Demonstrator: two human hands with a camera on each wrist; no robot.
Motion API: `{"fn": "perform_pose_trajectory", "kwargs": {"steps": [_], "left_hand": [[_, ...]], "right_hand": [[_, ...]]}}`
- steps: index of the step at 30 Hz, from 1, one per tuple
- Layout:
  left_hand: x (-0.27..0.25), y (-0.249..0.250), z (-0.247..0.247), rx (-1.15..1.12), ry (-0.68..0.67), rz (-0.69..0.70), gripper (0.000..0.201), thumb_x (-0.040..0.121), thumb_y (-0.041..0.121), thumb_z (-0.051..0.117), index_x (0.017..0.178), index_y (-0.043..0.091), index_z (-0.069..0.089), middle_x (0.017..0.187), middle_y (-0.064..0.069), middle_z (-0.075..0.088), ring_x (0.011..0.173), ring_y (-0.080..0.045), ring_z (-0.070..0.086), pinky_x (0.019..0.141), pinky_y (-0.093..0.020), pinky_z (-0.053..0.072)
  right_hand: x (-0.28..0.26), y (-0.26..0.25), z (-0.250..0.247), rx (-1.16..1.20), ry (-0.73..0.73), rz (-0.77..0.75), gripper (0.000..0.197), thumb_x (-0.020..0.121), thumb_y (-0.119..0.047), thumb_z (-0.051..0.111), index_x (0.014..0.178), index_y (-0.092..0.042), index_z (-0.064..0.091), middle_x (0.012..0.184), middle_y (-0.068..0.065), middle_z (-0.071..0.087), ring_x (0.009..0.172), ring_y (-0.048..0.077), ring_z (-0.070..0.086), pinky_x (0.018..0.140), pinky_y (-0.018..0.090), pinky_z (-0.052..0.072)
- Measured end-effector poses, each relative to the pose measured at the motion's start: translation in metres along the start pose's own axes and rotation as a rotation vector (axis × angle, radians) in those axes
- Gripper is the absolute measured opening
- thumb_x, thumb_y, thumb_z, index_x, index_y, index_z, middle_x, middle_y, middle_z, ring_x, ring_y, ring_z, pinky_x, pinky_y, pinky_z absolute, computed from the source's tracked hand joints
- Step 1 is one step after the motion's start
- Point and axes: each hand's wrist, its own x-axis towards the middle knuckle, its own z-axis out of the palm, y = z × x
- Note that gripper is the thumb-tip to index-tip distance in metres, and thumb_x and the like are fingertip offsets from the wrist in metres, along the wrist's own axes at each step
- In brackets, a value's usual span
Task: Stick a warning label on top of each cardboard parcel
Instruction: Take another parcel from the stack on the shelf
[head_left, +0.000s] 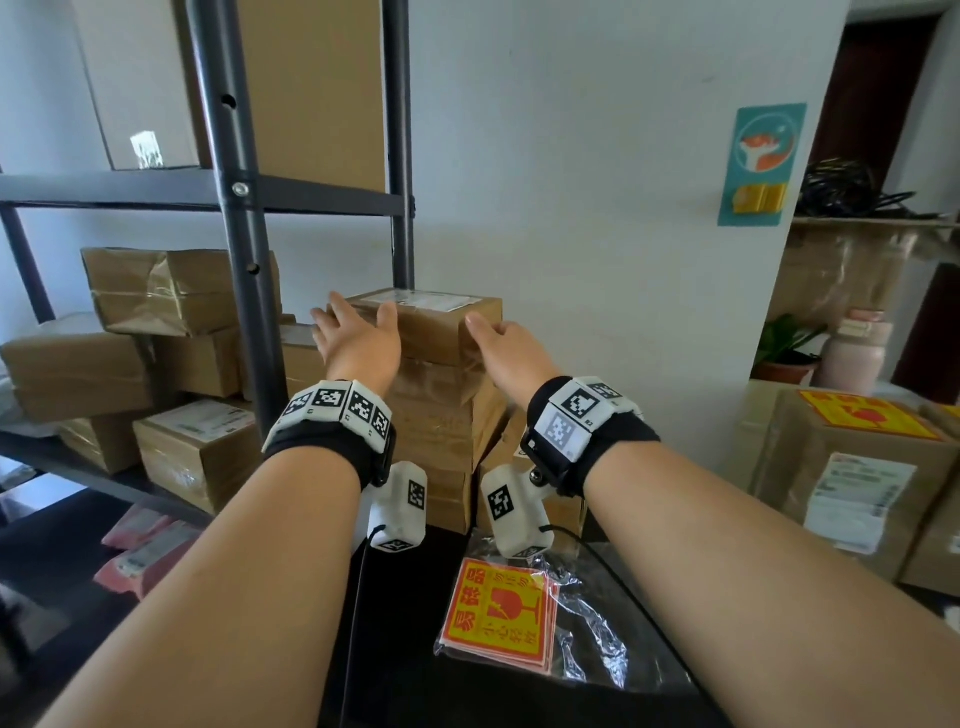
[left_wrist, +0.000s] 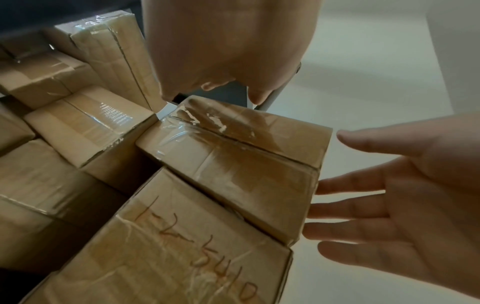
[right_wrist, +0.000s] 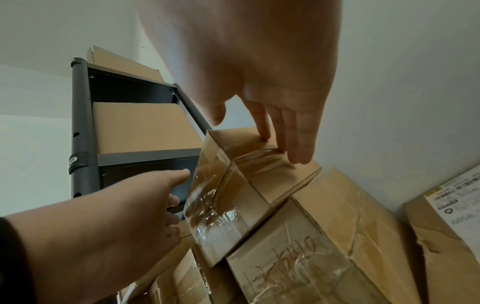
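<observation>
Beside a dark metal shelf (head_left: 244, 291), both hands, left hand (head_left: 358, 340) and right hand (head_left: 506, 348), flank the top parcel (head_left: 441, 325) with fingers spread. Taped cardboard looks stiff, light and slick; hold opposite ends.

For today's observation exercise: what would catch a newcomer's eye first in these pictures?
Two bare arms reach forward, the left hand and right hand open on either side of the top parcel of a cardboard stack beside a dark metal shelf. In the foreground lies a pile of red-and-yellow warning labels in clear plastic.
</observation>
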Motion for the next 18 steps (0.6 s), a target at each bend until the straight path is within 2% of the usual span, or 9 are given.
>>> {"fn": "perform_pose_trajectory", "kwargs": {"steps": [3, 8, 11, 13, 15, 17, 18], "left_hand": [[0.005, -0.001, 0.001, -0.026, 0.014, -0.01, 0.075, 0.098, 0.05, 0.037, 0.155, 0.019, 0.0, 0.163, -0.007, -0.002, 0.149, -0.03, 0.0, 0.118, -0.052, 0.016], [0.005, 0.002, 0.002, -0.068, 0.061, -0.029, 0.074, 0.095, 0.048, 0.046, 0.153, 0.017, 0.014, 0.156, -0.012, 0.017, 0.141, -0.034, 0.026, 0.108, -0.05, 0.036], [0.001, 0.005, 0.0, -0.065, 0.09, -0.05, 0.074, 0.093, 0.048, 0.049, 0.152, 0.016, 0.017, 0.154, -0.013, 0.019, 0.14, -0.034, 0.027, 0.105, -0.05, 0.041], [-0.003, 0.009, -0.002, -0.06, 0.108, -0.045, 0.078, 0.092, 0.05, 0.051, 0.153, 0.016, 0.016, 0.155, -0.013, 0.018, 0.141, -0.034, 0.023, 0.106, -0.051, 0.04], [-0.008, 0.014, -0.002, -0.06, 0.11, -0.006, 0.084, 0.09, 0.052, 0.054, 0.153, 0.012, 0.014, 0.156, -0.013, 0.017, 0.142, -0.034, 0.022, 0.107, -0.05, 0.039], [-0.012, 0.017, -0.001, -0.081, 0.108, 0.035, 0.086, 0.085, 0.057, 0.055, 0.151, 0.011, 0.023, 0.151, -0.014, 0.026, 0.139, -0.033, 0.03, 0.104, -0.046, 0.044], [-0.016, 0.018, 0.0, -0.104, 0.108, 0.06, 0.084, 0.08, 0.061, 0.054, 0.145, 0.013, 0.034, 0.145, -0.013, 0.036, 0.133, -0.034, 0.039, 0.099, -0.046, 0.048]], "right_hand": [[0.004, 0.001, 0.001, 0.005, 0.009, 0.006, 0.054, 0.101, -0.052, 0.033, 0.121, -0.008, 0.057, 0.102, 0.008, 0.063, 0.096, 0.023, 0.061, 0.085, 0.033, 0.046], [0.007, 0.002, 0.005, 0.045, 0.038, 0.031, 0.048, 0.1, -0.053, 0.035, 0.11, -0.012, 0.057, 0.089, 0.003, 0.061, 0.085, 0.022, 0.06, 0.083, 0.036, 0.049], [0.007, 0.004, 0.005, 0.07, 0.056, 0.044, 0.049, 0.099, -0.057, 0.032, 0.107, -0.013, 0.054, 0.098, 0.005, 0.063, 0.085, 0.022, 0.059, 0.079, 0.034, 0.047], [0.004, 0.006, 0.002, 0.084, 0.076, 0.049, 0.058, 0.097, -0.061, 0.03, 0.113, -0.011, 0.055, 0.1, 0.005, 0.06, 0.086, 0.024, 0.057, 0.078, 0.034, 0.044], [0.001, 0.01, -0.005, 0.103, 0.112, 0.062, 0.063, 0.096, -0.064, 0.031, 0.12, -0.01, 0.054, 0.106, 0.008, 0.063, 0.095, 0.027, 0.061, 0.083, 0.035, 0.047], [-0.003, 0.014, -0.014, 0.137, 0.161, 0.071, 0.063, 0.096, -0.063, 0.033, 0.127, -0.01, 0.05, 0.112, 0.008, 0.064, 0.1, 0.026, 0.063, 0.082, 0.036, 0.049], [-0.005, 0.015, -0.02, 0.163, 0.194, 0.074, 0.061, 0.096, -0.061, 0.035, 0.127, -0.01, 0.048, 0.111, 0.007, 0.064, 0.099, 0.025, 0.063, 0.079, 0.035, 0.048]]}}
